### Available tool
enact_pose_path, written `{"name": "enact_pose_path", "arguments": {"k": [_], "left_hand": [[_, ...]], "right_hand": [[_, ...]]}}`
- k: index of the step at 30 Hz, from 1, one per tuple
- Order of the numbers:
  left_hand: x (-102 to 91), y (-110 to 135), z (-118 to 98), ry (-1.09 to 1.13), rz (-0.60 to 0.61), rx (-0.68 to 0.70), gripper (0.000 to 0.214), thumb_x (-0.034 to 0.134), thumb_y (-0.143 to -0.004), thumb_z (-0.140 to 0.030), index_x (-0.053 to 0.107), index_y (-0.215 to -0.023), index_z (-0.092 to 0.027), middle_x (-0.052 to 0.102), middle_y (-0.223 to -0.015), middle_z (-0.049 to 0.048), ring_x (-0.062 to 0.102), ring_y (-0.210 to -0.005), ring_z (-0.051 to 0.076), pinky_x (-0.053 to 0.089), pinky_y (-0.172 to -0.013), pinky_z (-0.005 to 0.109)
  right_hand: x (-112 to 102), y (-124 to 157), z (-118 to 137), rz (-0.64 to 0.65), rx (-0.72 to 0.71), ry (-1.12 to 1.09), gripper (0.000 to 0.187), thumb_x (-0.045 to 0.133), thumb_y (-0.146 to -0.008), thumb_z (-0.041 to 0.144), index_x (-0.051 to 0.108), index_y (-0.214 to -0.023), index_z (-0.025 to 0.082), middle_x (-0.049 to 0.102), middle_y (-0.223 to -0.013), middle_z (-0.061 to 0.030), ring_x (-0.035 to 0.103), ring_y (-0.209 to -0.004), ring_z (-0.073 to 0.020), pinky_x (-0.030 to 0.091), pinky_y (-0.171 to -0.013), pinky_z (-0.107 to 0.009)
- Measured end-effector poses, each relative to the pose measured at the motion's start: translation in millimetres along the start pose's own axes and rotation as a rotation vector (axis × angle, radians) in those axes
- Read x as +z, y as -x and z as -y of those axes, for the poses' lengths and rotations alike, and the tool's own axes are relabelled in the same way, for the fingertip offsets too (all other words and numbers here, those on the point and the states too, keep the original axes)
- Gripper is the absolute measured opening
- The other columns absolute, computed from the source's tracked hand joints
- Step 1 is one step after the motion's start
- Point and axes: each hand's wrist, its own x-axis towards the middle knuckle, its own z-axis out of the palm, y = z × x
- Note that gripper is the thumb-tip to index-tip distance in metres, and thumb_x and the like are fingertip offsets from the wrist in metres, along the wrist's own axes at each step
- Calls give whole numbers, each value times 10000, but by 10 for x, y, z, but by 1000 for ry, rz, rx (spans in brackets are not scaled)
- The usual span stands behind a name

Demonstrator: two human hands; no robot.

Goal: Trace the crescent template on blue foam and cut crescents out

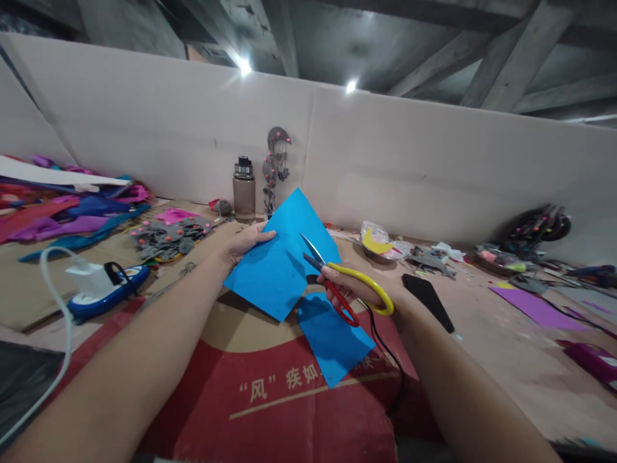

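Note:
My left hand [250,241] pinches the left edge of a blue sheet [270,276], thumb on top, holding it tilted above the cardboard. In my right hand [340,280] is a pair of scissors [362,276] with one yellow and one red handle loop. Their blades are parted and point up and left over the sheet's right part. Below them a smaller blue piece [332,341] with a rounded top rests on the red printed cardboard [270,424]. Whether it is still joined to the sheet I cannot tell.
A black phone [428,302] lies right of my right hand. At left are a power strip [108,292], coloured scraps [81,209] and grey pieces with pink beads [168,238]. Behind stand a bottle [244,193] and a beaded hanging ornament [276,167]. A bowl [378,254] holds a yellow crescent.

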Motion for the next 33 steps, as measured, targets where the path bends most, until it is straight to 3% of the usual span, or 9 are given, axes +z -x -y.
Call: {"name": "enact_pose_path", "arguments": {"k": [11, 18, 26, 33], "left_hand": [[13, 13, -28, 20, 84, 1, 687, 865, -704, -316, 592, -1325, -207, 727, -1227, 158, 729, -1048, 322, 618, -865, 423], [75, 64, -68, -32, 186, -25, 643, 858, -720, -314, 609, -1306, -219, 714, -1261, 152, 729, -1052, 315, 613, -867, 418], [153, 121, -123, -15, 256, -48, 690, 878, -697, -298, 601, -1320, -194, 728, -1225, 164, 693, -1132, 333, 542, -989, 473], [184, 162, -168, -20, 268, -64, 651, 876, -697, -297, 619, -1287, -203, 732, -1223, 147, 705, -1109, 317, 550, -972, 458]], "right_hand": [[94, -47, -48, -73, -135, 69, 553, 464, -925, 719, 621, -1021, 197, 718, -852, -74, 680, -700, -172, 529, -622, -274], [166, -2, 67, -78, -161, 36, 489, 479, -933, 681, 516, -810, 210, 676, -733, -50, 642, -604, -150, 500, -586, -274], [167, -5, 101, -67, -190, 45, 467, 500, -933, 658, 506, -813, 207, 643, -666, -21, 628, -563, -139, 511, -543, -254], [155, -47, -9, -73, -209, 80, 510, 449, -943, 692, 522, -803, 207, 660, -676, -42, 625, -530, -136, 476, -455, -231]]}}
